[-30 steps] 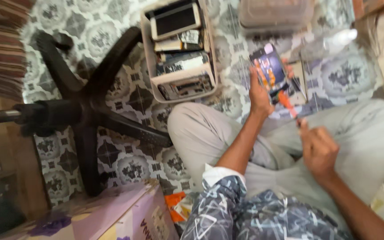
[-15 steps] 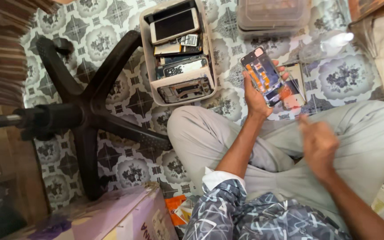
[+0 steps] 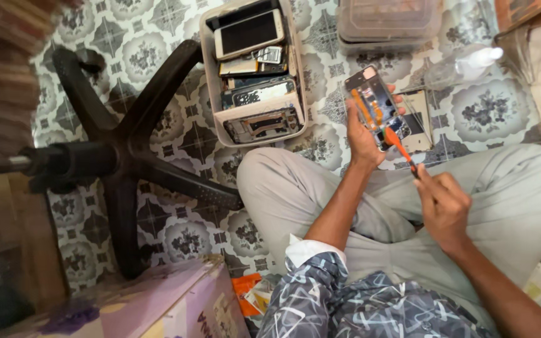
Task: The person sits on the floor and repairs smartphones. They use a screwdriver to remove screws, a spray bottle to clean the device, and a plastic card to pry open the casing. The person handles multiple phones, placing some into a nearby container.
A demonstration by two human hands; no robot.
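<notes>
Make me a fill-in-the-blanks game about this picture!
1. The left hand holds an opened ____.
2. The right hand holds a tool with an ____ tip.
3. The tray of old phones sits on the ____.
4. Left of the tray lies a black chair ____.

Missing words: phone; orange; floor; base

Left hand raised, fingers curled in a grip; right hand lower, fingers pinched.
</notes>
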